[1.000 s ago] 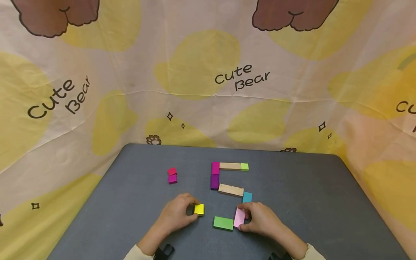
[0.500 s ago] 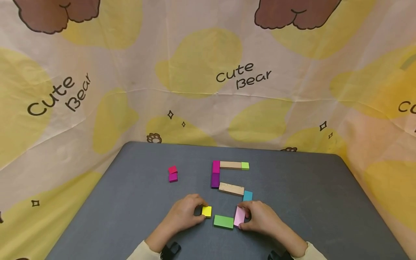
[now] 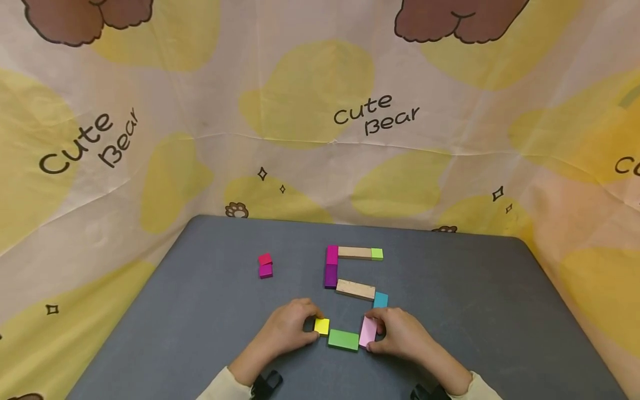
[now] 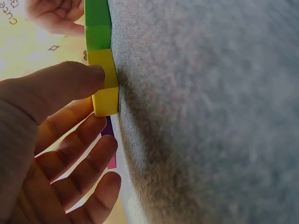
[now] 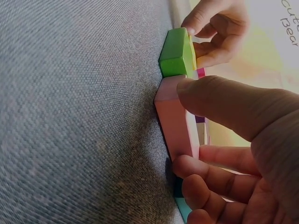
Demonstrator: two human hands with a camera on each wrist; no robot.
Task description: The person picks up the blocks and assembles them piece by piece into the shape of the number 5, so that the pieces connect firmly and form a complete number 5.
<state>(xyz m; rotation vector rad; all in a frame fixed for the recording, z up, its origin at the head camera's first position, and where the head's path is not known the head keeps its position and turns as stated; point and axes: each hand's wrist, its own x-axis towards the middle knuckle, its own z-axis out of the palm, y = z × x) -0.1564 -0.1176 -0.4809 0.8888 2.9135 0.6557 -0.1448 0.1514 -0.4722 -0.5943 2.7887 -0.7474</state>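
My left hand (image 3: 289, 328) pinches a small yellow block (image 3: 321, 326) between thumb and fingers, right at the left end of a green block (image 3: 343, 339) on the table. In the left wrist view the thumb (image 4: 84, 79) lies against the yellow block's side. My right hand (image 3: 402, 334) grips a pink block (image 3: 367, 332) at its two ends, thumb near, fingers far. The pink block stands against the green block's right end. Just beyond it is a blue block (image 3: 381, 300), its near end partly covered by the right fingers.
Farther back, a wooden block (image 3: 355, 289) leads to purple (image 3: 330, 276) and magenta (image 3: 332, 255) blocks, then another wooden block (image 3: 354, 253) and a lime cube (image 3: 377, 254). Apart on the left lie a red cube (image 3: 265, 259) and a magenta cube (image 3: 265, 271). A printed cloth hangs behind the grey table (image 3: 475, 289).
My left hand has slid the yellow block rightward, up to the green block's left end. The right hand keeps its hold on the pink block, nearly still.
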